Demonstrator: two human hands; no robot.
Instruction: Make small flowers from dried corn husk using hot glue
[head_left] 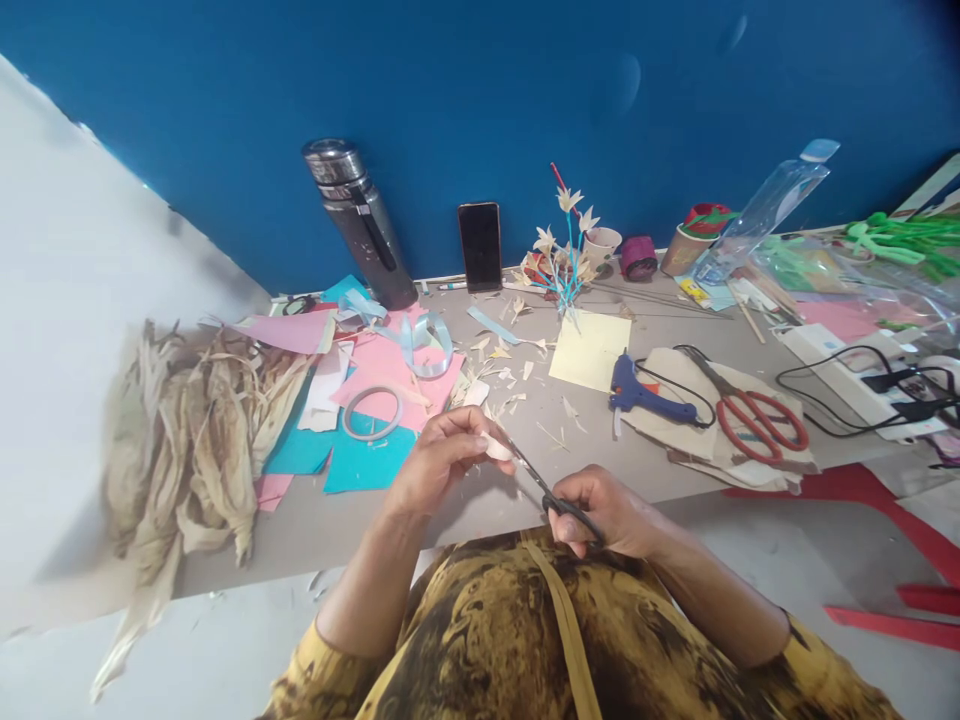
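My left hand [450,450] pinches a small pale piece of what looks like dried corn husk [496,449] between thumb and fingers. In my right hand [604,510] is a pair of black-handled scissors [534,470], with its blades pointing up and left against the husk piece. Whether the blades are parted is too fine to tell. Pale husk scraps [502,385] lie scattered on the table just beyond both hands. Farther back stands a bunch of husk flowers [568,240] on blue stems, beside a yellow paper square [591,350].
Dried husks [195,450] hang over the table's left edge. Coloured papers, a tape roll [373,413] and a dark flask [360,225] are at left. A phone [480,248] leans on the wall. To the right lie a blue glue gun [649,395], red-handled scissors [761,425] and a power strip [847,380].
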